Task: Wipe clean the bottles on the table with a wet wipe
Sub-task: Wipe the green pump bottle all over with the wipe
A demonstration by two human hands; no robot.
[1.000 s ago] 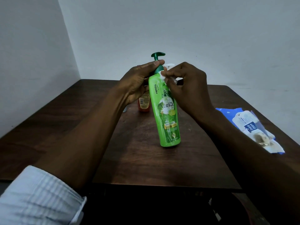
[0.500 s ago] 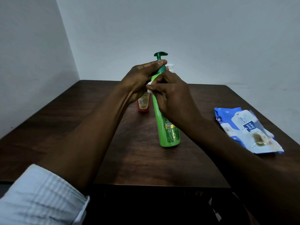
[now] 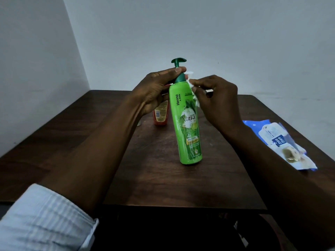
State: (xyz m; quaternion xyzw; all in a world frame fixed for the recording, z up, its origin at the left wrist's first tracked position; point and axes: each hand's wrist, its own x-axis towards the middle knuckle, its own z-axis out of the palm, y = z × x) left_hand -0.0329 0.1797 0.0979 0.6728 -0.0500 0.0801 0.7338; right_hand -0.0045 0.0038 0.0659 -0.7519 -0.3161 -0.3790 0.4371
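Left hand [image 3: 154,91] gripping green bottle [image 3: 188,127] half-hides red bottle [image 3: 161,117].

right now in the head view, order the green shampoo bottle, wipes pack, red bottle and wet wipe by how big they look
1. green shampoo bottle, tallest; wipes pack covers similar area, so that pair is unsure
2. red bottle, farther back, partly behind the left hand
3. wet wipe, mostly inside the right hand

Green bottle [image 3: 188,124], red bottle [image 3: 160,115], white wipe [image 3: 193,87], blue-white pack [image 3: 282,144]
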